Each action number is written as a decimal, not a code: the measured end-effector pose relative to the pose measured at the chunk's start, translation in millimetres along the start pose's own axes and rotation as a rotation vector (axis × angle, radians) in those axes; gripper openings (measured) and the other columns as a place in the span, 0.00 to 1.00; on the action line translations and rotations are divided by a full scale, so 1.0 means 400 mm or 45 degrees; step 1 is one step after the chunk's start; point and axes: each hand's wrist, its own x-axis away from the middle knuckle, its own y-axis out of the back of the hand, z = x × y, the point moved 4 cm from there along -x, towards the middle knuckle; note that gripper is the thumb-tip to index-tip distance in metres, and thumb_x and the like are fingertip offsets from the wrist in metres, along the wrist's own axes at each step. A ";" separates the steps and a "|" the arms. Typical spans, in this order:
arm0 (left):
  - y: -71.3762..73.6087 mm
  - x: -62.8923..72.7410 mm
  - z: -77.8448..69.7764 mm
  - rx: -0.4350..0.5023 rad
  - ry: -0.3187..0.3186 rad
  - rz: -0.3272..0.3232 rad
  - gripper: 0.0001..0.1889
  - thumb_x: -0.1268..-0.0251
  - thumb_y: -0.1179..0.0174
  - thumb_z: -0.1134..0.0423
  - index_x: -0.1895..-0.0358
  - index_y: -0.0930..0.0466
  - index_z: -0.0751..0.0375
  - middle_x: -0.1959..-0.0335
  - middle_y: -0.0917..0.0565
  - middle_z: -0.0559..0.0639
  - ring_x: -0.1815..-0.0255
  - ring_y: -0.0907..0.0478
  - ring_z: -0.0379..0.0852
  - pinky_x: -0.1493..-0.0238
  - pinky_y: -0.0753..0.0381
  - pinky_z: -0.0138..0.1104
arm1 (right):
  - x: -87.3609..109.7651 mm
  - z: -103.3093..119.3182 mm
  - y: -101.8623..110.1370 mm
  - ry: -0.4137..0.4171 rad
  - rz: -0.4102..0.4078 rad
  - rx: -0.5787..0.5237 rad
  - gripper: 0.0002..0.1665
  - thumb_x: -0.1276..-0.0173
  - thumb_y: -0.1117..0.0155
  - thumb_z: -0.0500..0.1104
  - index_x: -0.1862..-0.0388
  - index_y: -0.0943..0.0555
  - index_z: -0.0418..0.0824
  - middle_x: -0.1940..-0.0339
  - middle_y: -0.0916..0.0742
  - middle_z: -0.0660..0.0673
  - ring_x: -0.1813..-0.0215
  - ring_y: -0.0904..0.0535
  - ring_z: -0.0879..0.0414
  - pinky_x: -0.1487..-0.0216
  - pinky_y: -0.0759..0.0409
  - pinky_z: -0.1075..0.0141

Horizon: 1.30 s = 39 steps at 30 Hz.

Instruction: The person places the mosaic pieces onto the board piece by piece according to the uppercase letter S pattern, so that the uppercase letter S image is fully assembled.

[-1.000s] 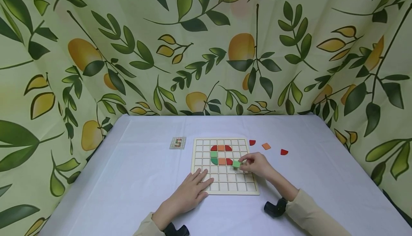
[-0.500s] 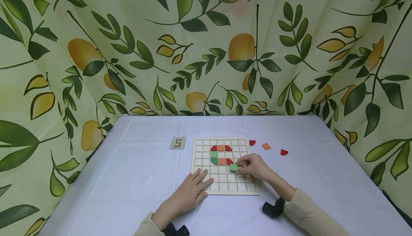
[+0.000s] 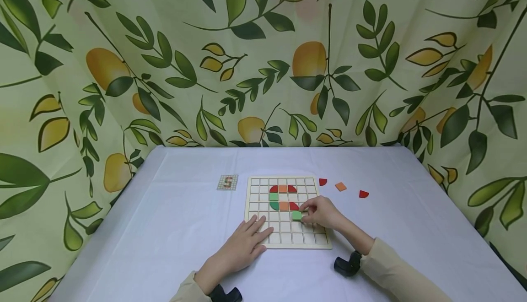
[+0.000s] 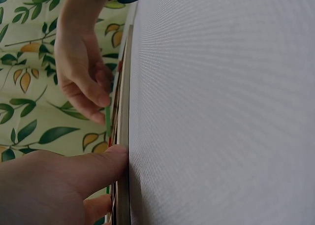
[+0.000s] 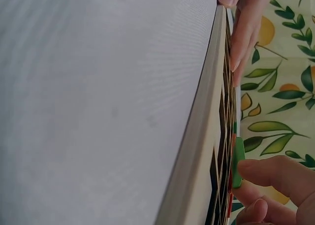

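A pale wooden grid board point(image 3: 288, 239) lies on the white-covered table. My right hand point(image 3: 323, 213) pinches a light green square tile point(image 3: 296, 215) over the board, just below a red quarter-round tile point(image 3: 293, 206). In the right wrist view the green tile point(image 5: 238, 161) is seen edge-on at the board's upper face, between thumb and finger; whether it sits in a cell I cannot tell. My left hand point(image 3: 243, 242) rests with spread fingers on the board's near left corner, its thumb at the edge in the left wrist view. Several red, orange and green tiles point(image 3: 282, 189) form a curve on the grid.
Right of the board lie two loose red quarter-round tiles point(image 3: 323, 182) and an orange square tile point(image 3: 340, 186). A small pattern card point(image 3: 228, 182) with an S-like figure is at the left. Behind the table hangs a leaf-and-fruit printed curtain point(image 3: 263, 73).
My right hand has carried the light green tile slightly left and toward me, from beside the red tile to just below it. The left hand has stayed in place.
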 end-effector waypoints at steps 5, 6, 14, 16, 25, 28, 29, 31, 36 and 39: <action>0.001 0.001 0.000 -0.008 -0.008 -0.009 0.24 0.27 0.51 0.52 0.30 0.33 0.46 0.24 0.38 0.53 0.21 0.45 0.58 0.26 0.39 0.56 | -0.003 0.004 -0.004 -0.008 -0.006 0.023 0.09 0.47 0.27 0.34 0.64 0.13 0.36 0.86 0.29 0.52 0.77 0.34 0.60 0.78 0.40 0.74; 0.001 0.001 0.000 -0.005 -0.006 -0.008 0.24 0.27 0.51 0.52 0.30 0.33 0.46 0.23 0.38 0.53 0.21 0.45 0.58 0.26 0.40 0.56 | -0.004 0.004 -0.004 -0.008 -0.008 0.026 0.09 0.47 0.27 0.33 0.64 0.13 0.36 0.86 0.29 0.52 0.78 0.34 0.60 0.78 0.40 0.74; 0.000 -0.002 0.002 0.000 0.000 -0.006 0.24 0.27 0.51 0.52 0.30 0.33 0.45 0.23 0.39 0.53 0.21 0.45 0.58 0.26 0.40 0.57 | -0.009 0.007 -0.007 -0.020 -0.022 0.050 0.09 0.48 0.26 0.33 0.65 0.13 0.37 0.86 0.28 0.53 0.77 0.34 0.60 0.77 0.40 0.74; 0.000 -0.002 0.002 -0.007 -0.004 -0.008 0.24 0.27 0.51 0.52 0.30 0.33 0.45 0.23 0.39 0.53 0.21 0.45 0.58 0.26 0.40 0.57 | -0.008 0.008 -0.007 -0.020 -0.025 0.052 0.09 0.48 0.26 0.33 0.66 0.13 0.37 0.86 0.28 0.53 0.77 0.34 0.61 0.77 0.40 0.74; -0.003 -0.003 0.004 -0.012 -0.011 -0.004 0.24 0.28 0.50 0.52 0.30 0.34 0.45 0.23 0.39 0.53 0.21 0.45 0.58 0.26 0.39 0.57 | -0.007 0.010 -0.008 -0.008 -0.039 0.053 0.10 0.49 0.26 0.32 0.65 0.13 0.35 0.86 0.27 0.52 0.78 0.34 0.61 0.77 0.39 0.74; -0.003 -0.003 0.004 -0.008 -0.009 -0.004 0.24 0.28 0.50 0.52 0.30 0.34 0.45 0.23 0.39 0.53 0.21 0.45 0.57 0.26 0.40 0.57 | -0.008 0.009 -0.008 -0.022 -0.047 0.053 0.10 0.49 0.26 0.32 0.65 0.13 0.36 0.85 0.27 0.52 0.77 0.33 0.60 0.77 0.39 0.74; -0.003 -0.003 0.004 -0.006 -0.009 -0.005 0.24 0.28 0.50 0.52 0.30 0.33 0.45 0.23 0.39 0.53 0.21 0.45 0.58 0.26 0.40 0.57 | -0.008 0.009 -0.008 -0.026 -0.052 0.051 0.10 0.49 0.26 0.32 0.65 0.13 0.36 0.85 0.27 0.52 0.77 0.33 0.60 0.77 0.39 0.74; -0.002 -0.002 0.003 -0.001 -0.011 -0.007 0.24 0.28 0.50 0.52 0.30 0.33 0.45 0.23 0.39 0.53 0.21 0.45 0.58 0.26 0.40 0.57 | -0.009 0.008 -0.007 -0.031 -0.057 0.053 0.11 0.49 0.25 0.33 0.65 0.13 0.36 0.85 0.27 0.52 0.77 0.33 0.60 0.77 0.39 0.74; 0.001 0.000 0.000 0.011 -0.009 -0.005 0.24 0.28 0.50 0.52 0.30 0.33 0.45 0.23 0.39 0.53 0.21 0.45 0.58 0.26 0.40 0.58 | -0.009 0.007 -0.001 -0.017 -0.051 0.035 0.10 0.48 0.26 0.34 0.64 0.13 0.36 0.85 0.26 0.51 0.76 0.33 0.60 0.76 0.38 0.74; 0.002 0.001 -0.001 0.014 -0.008 -0.007 0.24 0.28 0.50 0.52 0.30 0.33 0.46 0.23 0.39 0.53 0.21 0.45 0.58 0.26 0.41 0.58 | -0.008 0.004 0.008 -0.014 -0.046 0.011 0.10 0.47 0.27 0.34 0.64 0.13 0.35 0.85 0.26 0.51 0.76 0.33 0.59 0.76 0.38 0.74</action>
